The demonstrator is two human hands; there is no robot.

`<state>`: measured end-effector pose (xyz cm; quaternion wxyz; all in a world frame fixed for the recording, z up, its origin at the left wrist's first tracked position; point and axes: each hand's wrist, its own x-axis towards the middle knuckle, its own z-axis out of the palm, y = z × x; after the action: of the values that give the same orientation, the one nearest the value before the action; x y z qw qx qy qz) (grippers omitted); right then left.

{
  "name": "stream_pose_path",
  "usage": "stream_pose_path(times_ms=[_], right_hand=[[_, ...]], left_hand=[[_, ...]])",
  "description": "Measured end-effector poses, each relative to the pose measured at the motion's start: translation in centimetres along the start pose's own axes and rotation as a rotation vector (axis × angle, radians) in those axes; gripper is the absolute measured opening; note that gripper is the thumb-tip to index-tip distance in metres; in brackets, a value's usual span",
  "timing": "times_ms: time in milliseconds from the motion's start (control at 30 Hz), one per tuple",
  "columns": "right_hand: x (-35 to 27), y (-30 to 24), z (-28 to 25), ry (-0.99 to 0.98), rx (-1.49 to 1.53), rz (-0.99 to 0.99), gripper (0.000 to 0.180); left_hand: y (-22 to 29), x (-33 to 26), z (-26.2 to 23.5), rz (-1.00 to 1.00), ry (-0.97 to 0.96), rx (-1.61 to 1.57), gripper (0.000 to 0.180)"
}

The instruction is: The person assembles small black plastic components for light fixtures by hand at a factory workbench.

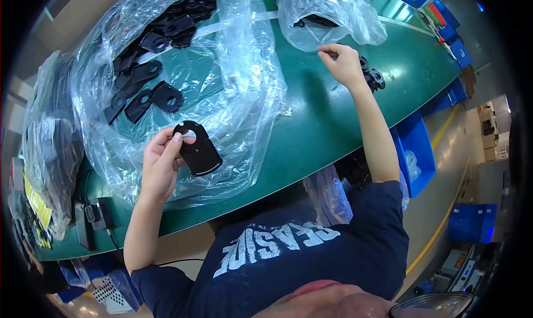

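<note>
While the left hand [161, 163] pinches a black part [201, 156] by its holed end over clear plastic [247, 90] on the counter [316, 143], probably keeping its flat face visible, the right hand [343, 65] hovers near small black pieces [378, 79], fingers curled, contents unclear.

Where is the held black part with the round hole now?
Left of centre in the head view, the left hand pinches the black part by its holed end, over clear plastic sheeting, below and right of the loose black parts.
</note>
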<state>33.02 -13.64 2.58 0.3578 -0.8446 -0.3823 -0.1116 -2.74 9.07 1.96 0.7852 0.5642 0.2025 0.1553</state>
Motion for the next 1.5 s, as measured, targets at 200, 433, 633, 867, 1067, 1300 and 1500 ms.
stream_pose_path(times_ms=[200, 433, 633, 867, 1067, 1300, 1500], right_hand=[[0.5, 1.5, -1.9, -0.001, -0.095, 0.069, 0.017], [1.9, 6.6, -2.9, -0.109, -0.389, 0.268, 0.024], [1.7, 6.1, -0.8, -0.154, -0.682, 0.211, 0.023], [0.5, 5.7, -2.3, 0.127, -0.377, 0.023, 0.016], [-2.8, -2.6, -2.4, -0.086, 0.591, 0.276, 0.021], [-8.8, -15.7, 1.7, -0.642, 0.884, 0.148, 0.014], [-9.1, -17.4, 4.9, -0.64, 0.637, -0.011, 0.011]], left_hand=[[-0.2, -0.4, 1.0, -0.089, 0.0, 0.01, 0.019], [-1.0, 0.0, 0.6, -0.127, -0.04, 0.047, 0.02], [-1.4, 0.3, 0.5, -0.16, -0.066, 0.084, 0.022], [-1.2, 0.1, 0.4, -0.149, -0.079, 0.077, 0.023], [-1.1, -0.9, 1.4, -0.209, -0.056, 0.05, 0.031], [-2.5, -0.7, 2.9, -0.189, -0.149, -0.126, 0.036], [-2.4, -1.3, 2.8, -0.137, -0.241, -0.178, 0.038]])
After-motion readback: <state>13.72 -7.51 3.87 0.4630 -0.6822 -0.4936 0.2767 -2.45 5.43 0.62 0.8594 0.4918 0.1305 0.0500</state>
